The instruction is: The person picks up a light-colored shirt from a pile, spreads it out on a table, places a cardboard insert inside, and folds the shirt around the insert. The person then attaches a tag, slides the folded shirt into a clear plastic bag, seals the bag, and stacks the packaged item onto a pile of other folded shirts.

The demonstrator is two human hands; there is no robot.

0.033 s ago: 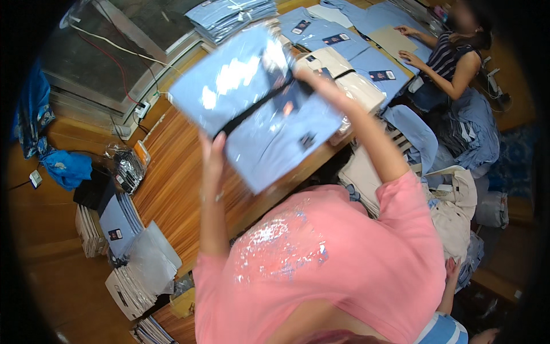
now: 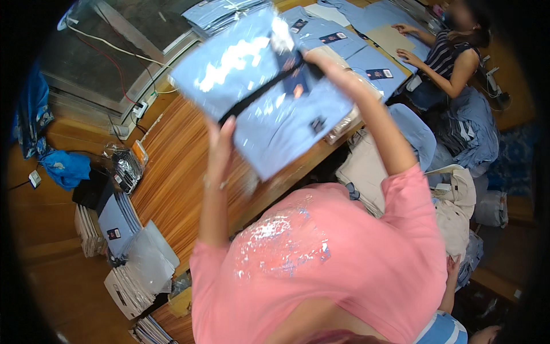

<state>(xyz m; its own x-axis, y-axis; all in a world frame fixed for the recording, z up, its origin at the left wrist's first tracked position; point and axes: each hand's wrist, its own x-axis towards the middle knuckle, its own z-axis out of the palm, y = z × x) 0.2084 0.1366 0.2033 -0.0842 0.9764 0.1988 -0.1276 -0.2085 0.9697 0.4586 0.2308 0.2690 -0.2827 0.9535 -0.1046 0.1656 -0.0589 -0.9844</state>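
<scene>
A folded light-blue shirt [image 2: 292, 126] in a shiny clear bag is held up, tilted, over the wooden table. A black band [image 2: 252, 103] crosses its middle, with a dark tag [image 2: 295, 83] beside it. My left hand [image 2: 220, 137] grips its near left edge at one end of the band, thumb on top. At the opposite edge, my right hand [image 2: 323, 60] holds the bagged shirt by the band's other end; its fingers are partly hidden and blurred. Beyond the right hand, bagged beige shirts [image 2: 344, 127] are partly covered.
Bagged blue shirts [image 2: 220, 20] are stacked at the back. Tagged blue shirts [image 2: 372, 60] lie on the far table, where a co-worker [image 2: 452, 63] handles a tan board [image 2: 389, 41]. Clear bags [image 2: 152, 252] and folded shirts stand left. Loose garments [image 2: 452, 223] are heaped right.
Both hands have shifted the bagged shirt slightly up and to the right, and it now covers more of the beige shirts. The grip looks the same.
</scene>
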